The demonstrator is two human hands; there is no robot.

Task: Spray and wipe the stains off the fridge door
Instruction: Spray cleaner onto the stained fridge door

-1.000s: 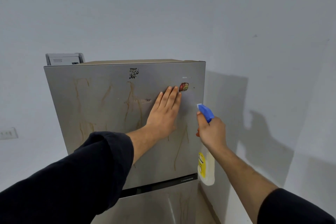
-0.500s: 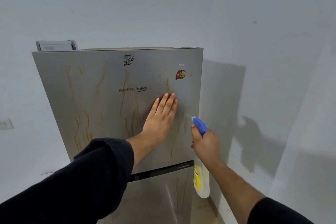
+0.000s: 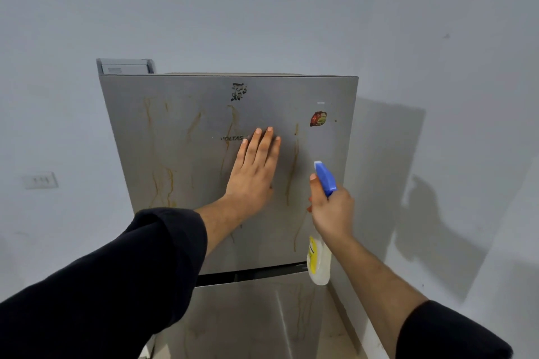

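The silver upper fridge door (image 3: 180,154) carries several brown drip stains (image 3: 294,166) running down it. My left hand (image 3: 253,172) lies flat on the door near its middle, fingers together, partly covering the brand lettering, with no cloth under it. My right hand (image 3: 332,210) grips a spray bottle (image 3: 319,265) with a blue trigger head (image 3: 325,176), held close to the door's right side and aimed at the door. The bottle's pale body with a yellow label hangs below my hand. More stains mark the lower door (image 3: 262,318).
A red round sticker (image 3: 318,118) and a black sticker (image 3: 239,91) sit on the upper door. A grey box (image 3: 125,66) stands on the fridge top at the back left. A wall switch (image 3: 40,180) is at the left. The white wall (image 3: 437,96) runs close along the fridge's right side.
My left hand has slid left and up across the door, from near the red sticker to the brand lettering. My right hand with the bottle has stayed at the door's right side.
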